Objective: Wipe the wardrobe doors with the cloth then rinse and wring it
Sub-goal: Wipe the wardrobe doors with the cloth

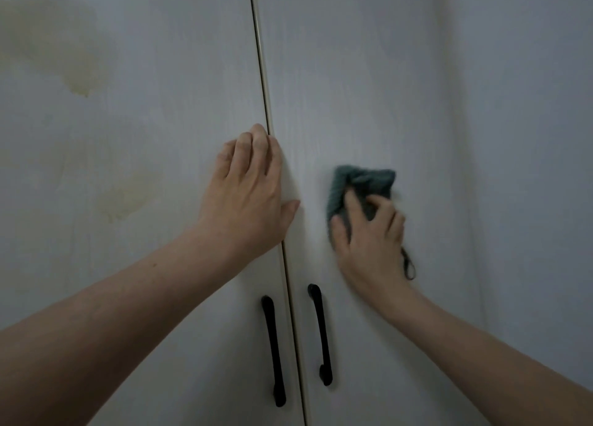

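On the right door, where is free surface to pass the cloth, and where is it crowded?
Free: the right door above the cloth, and the strip from the right hand toward the door's right edge. Crowded: near the seam, around the left hand and the two black handles.

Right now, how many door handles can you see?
2: one black handle on the left door, one black handle on the right door, flanking the centre seam, below both hands. Others may lie outside the frame.
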Demonstrator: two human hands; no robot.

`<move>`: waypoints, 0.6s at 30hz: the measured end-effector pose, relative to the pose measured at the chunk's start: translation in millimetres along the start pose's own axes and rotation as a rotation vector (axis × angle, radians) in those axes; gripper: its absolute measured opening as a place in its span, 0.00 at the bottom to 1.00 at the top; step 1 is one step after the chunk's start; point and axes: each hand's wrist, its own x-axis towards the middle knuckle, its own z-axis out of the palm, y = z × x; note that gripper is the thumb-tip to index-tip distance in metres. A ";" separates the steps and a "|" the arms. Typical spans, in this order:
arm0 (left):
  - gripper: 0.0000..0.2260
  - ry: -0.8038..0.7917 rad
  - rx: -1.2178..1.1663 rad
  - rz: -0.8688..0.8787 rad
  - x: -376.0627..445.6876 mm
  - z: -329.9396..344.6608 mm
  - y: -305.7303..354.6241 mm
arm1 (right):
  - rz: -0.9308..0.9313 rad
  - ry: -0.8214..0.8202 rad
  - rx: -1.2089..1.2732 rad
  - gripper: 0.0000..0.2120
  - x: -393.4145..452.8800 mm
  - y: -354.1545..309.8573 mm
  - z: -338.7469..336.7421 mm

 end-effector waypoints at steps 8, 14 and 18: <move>0.39 -0.021 -0.032 0.009 -14.7 2.8 9.2 | 0.053 -0.082 -0.042 0.26 38.5 67.3 -3.1; 0.39 -0.029 -0.034 0.000 -20.3 7.6 14.8 | 0.479 -0.067 0.014 0.23 51.5 82.3 -0.3; 0.39 -0.019 -0.057 -0.014 -23.3 8.6 19.0 | 0.119 -0.054 -0.040 0.24 -25.7 26.4 3.9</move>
